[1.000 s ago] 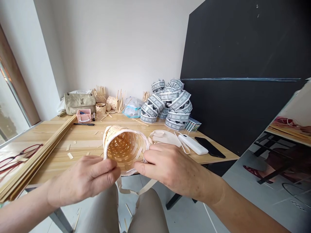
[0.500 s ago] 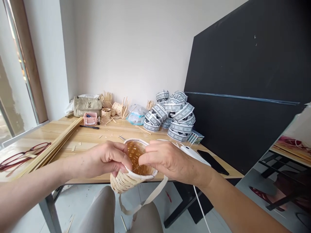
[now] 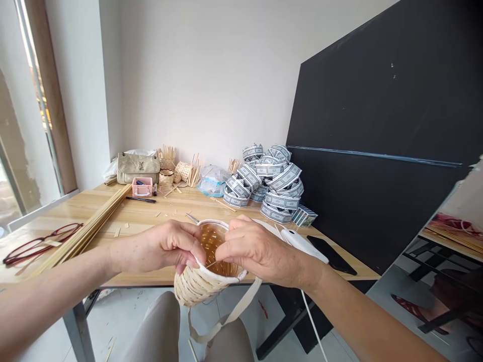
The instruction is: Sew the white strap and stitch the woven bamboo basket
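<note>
A small woven bamboo basket [image 3: 196,286] is tilted over my lap at the table's front edge, its brown inside facing me. White cloth tape [image 3: 222,277] covers the rim, and a loose length of the tape [image 3: 241,304] loops below. My left hand [image 3: 183,244] pinches the near left of the rim between thumb and fingers. Over the opening, my right hand [image 3: 249,246] is closed in a pinch on a thin, needle-like piece [image 3: 212,264] that slants to the rim by my left thumb. My right fingertips partly hide it.
Bamboo strips [image 3: 85,226] and red glasses [image 3: 41,244] lie left on the table [image 3: 151,274]. Behind are a handbag [image 3: 138,168], a pink box [image 3: 142,188], baskets and stacked patterned bands [image 3: 279,186]. A white corded device [image 3: 304,245] and a black phone [image 3: 332,255] lie right, below a black board [image 3: 377,110].
The view has shifted slightly, so everything sits a little lower and to the right. Both hands keep nearly the same hold at the basket's rim.
</note>
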Demonstrator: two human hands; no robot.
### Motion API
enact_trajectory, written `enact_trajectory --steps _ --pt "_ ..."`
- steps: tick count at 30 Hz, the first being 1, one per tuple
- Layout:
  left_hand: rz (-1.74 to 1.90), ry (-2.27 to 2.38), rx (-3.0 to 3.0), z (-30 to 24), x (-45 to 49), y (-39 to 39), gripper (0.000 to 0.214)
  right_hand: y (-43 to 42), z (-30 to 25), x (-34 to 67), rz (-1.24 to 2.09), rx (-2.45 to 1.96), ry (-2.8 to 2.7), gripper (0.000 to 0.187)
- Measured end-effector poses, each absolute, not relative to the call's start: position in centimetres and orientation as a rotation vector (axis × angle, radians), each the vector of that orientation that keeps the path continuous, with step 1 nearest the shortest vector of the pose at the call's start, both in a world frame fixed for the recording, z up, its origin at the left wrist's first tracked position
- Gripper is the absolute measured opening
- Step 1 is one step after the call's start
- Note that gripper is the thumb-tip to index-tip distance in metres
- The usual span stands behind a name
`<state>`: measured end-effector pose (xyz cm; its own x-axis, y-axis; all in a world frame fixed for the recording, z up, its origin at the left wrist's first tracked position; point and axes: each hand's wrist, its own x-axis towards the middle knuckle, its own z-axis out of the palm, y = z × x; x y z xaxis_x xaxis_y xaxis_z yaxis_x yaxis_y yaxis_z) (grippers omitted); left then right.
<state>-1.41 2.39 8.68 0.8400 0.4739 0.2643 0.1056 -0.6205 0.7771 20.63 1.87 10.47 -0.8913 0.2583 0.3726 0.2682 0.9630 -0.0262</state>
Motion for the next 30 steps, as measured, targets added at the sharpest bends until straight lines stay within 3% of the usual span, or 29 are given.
enact_trajectory --steps 18,23,30 --pt "0.731 0.561 2.097 8.0 -0.3 3.1 0.017 2.1 11.6 19.9 0.249 -0.633 -2.762 0.017" --pt "0.882 0.601 2.259 7.8 -0.6 2.8 0.021 1.5 12.1 19.4 -0.016 -0.816 -2.772 0.005" --pt "1.113 0.687 2.580 7.0 -0.7 2.2 0.026 1.0 11.0 18.6 -0.361 -0.839 -2.654 0.016"
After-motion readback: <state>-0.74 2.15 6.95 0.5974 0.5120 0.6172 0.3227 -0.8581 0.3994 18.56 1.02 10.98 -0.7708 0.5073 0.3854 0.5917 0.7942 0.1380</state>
